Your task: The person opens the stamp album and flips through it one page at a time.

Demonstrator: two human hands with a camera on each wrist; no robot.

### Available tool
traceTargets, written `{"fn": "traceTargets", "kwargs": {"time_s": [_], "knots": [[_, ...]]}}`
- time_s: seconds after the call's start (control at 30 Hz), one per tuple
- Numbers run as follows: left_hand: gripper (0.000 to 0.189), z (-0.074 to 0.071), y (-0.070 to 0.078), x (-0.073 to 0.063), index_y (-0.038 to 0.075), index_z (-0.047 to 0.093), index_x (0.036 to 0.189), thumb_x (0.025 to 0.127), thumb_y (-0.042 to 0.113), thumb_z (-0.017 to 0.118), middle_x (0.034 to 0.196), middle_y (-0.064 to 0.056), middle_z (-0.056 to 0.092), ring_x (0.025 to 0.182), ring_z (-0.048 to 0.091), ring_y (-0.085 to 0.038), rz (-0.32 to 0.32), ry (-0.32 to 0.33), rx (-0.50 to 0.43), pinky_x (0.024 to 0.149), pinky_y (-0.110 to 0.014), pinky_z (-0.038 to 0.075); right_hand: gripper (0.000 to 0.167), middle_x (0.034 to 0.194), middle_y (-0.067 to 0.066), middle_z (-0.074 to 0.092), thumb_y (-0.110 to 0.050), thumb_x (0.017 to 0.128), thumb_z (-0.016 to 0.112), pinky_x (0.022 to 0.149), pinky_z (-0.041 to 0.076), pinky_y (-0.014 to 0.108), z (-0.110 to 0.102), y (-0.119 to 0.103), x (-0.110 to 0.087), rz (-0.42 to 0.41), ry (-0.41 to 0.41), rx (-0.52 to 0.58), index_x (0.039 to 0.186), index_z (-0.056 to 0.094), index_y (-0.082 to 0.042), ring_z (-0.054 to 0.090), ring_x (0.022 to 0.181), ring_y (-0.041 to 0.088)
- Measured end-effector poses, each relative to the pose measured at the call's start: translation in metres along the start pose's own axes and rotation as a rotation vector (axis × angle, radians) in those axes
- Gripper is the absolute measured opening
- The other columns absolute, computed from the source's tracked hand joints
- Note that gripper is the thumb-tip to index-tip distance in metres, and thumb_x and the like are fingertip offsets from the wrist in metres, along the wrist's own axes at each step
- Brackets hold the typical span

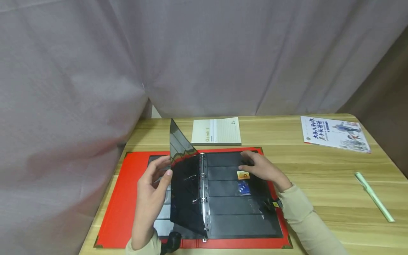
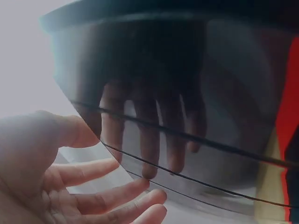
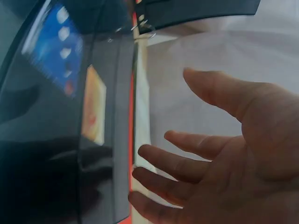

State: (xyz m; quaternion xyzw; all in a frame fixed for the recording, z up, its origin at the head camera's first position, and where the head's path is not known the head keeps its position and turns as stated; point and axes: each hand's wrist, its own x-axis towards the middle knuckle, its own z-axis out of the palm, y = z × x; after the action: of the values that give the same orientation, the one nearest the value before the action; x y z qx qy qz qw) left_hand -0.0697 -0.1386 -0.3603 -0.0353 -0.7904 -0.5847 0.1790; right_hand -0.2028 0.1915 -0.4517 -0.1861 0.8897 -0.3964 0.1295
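A red stamp album [image 1: 116, 202] lies spread on the table, its black pocket pages bound by metal rings [image 1: 203, 200]. One black page [image 1: 186, 191] stands raised near the rings. My left hand [image 1: 152, 191] is at this page's outer edge, fingers extended and thumb apart; the glossy page mirrors the fingers in the left wrist view. Over the upper part of the right-hand page [image 1: 242, 226] hovers my right hand [image 1: 262, 168], its fingers spread and holding nothing. Just below its fingertips a small yellow stamp [image 1: 243, 175] sits in a pocket, with a blue stamp [image 1: 244, 188] one row lower.
Behind the album lies a cream notepad [image 1: 216, 131]. A white illustrated booklet [image 1: 334, 134] is at the back right, and a light green pen [image 1: 374, 197] lies near the right edge. Grey curtain [image 1: 223, 60] hangs along the table's back and left.
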Motion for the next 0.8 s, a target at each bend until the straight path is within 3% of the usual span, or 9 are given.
{"fn": "traceTargets", "kwargs": {"time_s": [0.23, 0.43, 0.67, 0.7, 0.8], "knots": [[0.027, -0.013, -0.006, -0.004, 0.002, 0.070, 0.123, 0.099, -0.002, 0.059, 0.117, -0.008, 0.071, 0.101, 0.066, -0.015, 0.025, 0.024, -0.052, 0.087, -0.020, 0.050, 0.069, 0.145, 0.033, 0.045, -0.020, 0.091, 0.075, 0.106, 0.037, 0.064, 0.001, 0.012, 0.003, 0.068, -0.022, -0.066, 0.143, 0.044, 0.013, 0.041, 0.135, 0.051], [0.027, -0.026, -0.008, -0.009, 0.005, 0.071, 0.124, 0.105, 0.008, 0.053, 0.118, -0.005, 0.071, 0.098, 0.062, -0.014, 0.001, 0.027, 0.030, 0.078, -0.023, 0.052, 0.076, 0.146, 0.034, 0.044, -0.014, 0.083, 0.082, 0.108, 0.036, 0.062, 0.001, 0.018, 0.005, 0.083, -0.015, -0.100, 0.143, 0.043, 0.013, 0.040, 0.135, 0.050], [0.031, -0.044, -0.015, -0.017, 0.005, 0.067, 0.130, 0.108, 0.013, 0.047, 0.129, -0.004, 0.066, 0.111, 0.060, -0.014, -0.063, -0.005, 0.089, 0.087, -0.018, 0.050, 0.089, 0.152, 0.034, 0.036, -0.012, 0.075, 0.089, 0.109, 0.034, 0.063, 0.001, 0.019, 0.006, 0.131, -0.052, -0.114, 0.145, 0.041, 0.012, 0.036, 0.138, 0.050], [0.031, -0.047, -0.016, -0.018, 0.005, 0.067, 0.131, 0.108, 0.013, 0.047, 0.121, -0.005, 0.069, 0.114, 0.059, -0.014, -0.068, -0.008, 0.086, 0.089, -0.017, 0.049, 0.089, 0.153, 0.034, 0.035, -0.012, 0.075, 0.090, 0.109, 0.034, 0.064, 0.001, 0.019, 0.006, 0.137, -0.053, -0.111, 0.146, 0.040, 0.011, 0.036, 0.138, 0.050], [0.032, -0.053, -0.022, -0.020, 0.002, 0.067, 0.130, 0.109, 0.013, 0.045, 0.124, -0.006, 0.067, 0.122, 0.056, -0.013, -0.072, -0.026, 0.084, 0.094, -0.015, 0.045, 0.091, 0.155, 0.034, 0.030, -0.011, 0.074, 0.090, 0.110, 0.033, 0.064, 0.000, 0.019, 0.006, 0.151, -0.056, -0.109, 0.146, 0.039, 0.011, 0.033, 0.139, 0.051]]}}
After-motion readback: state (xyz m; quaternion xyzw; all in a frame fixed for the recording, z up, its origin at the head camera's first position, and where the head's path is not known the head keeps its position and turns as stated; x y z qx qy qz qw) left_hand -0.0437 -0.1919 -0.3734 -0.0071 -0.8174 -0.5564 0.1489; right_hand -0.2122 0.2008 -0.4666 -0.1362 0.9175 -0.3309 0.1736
